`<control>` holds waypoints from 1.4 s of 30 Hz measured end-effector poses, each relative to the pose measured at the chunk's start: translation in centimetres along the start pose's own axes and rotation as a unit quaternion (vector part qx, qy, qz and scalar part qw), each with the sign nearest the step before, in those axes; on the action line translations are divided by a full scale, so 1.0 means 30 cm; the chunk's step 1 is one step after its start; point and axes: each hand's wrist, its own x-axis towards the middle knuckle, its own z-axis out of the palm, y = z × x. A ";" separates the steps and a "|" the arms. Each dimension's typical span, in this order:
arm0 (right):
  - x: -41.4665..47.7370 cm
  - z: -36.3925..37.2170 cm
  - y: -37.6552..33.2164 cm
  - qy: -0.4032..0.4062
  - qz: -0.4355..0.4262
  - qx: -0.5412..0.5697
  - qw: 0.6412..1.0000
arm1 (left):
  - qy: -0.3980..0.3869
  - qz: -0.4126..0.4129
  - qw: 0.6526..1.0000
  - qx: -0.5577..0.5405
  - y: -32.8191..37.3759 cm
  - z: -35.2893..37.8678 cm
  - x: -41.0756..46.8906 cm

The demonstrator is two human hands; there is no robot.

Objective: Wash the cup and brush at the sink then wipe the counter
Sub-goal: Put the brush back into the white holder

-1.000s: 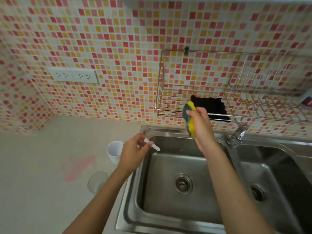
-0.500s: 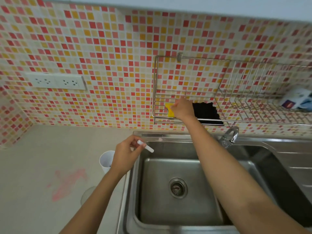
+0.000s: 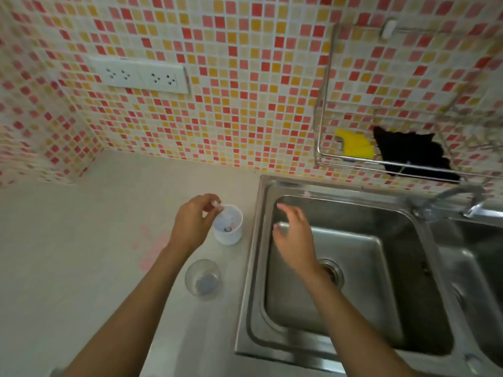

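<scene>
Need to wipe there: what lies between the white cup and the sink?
Nothing: just bare counter between white cup and sink rim, per the head view.

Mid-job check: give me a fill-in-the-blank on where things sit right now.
The yellow sponge lies in the wire ____.
The left hand pinches the brush, its end down in the white ____.
The right hand hovers open above the ____.
The clear glass stands on the ____.
Missing: rack; cup; sink; counter.

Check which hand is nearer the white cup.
Left. Left hand sits at the rim of the white cup, pinching the brush; right hand hovers apart over the sink.
</scene>
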 end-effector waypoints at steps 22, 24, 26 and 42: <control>0.066 0.391 -0.012 -0.180 0.110 0.138 0.968 | -0.117 0.066 0.978 0.157 -0.130 0.125 0.073; 0.070 0.402 -0.017 -0.180 0.125 0.135 0.966 | -0.129 0.053 0.973 0.182 -0.121 0.136 0.075; 0.074 0.405 -0.026 -0.177 0.129 0.129 0.967 | -0.151 0.042 0.968 0.198 -0.115 0.138 0.088; 0.016 0.179 0.013 -0.162 0.277 0.243 0.916 | -0.036 -0.180 0.969 -0.163 -0.348 0.022 -0.520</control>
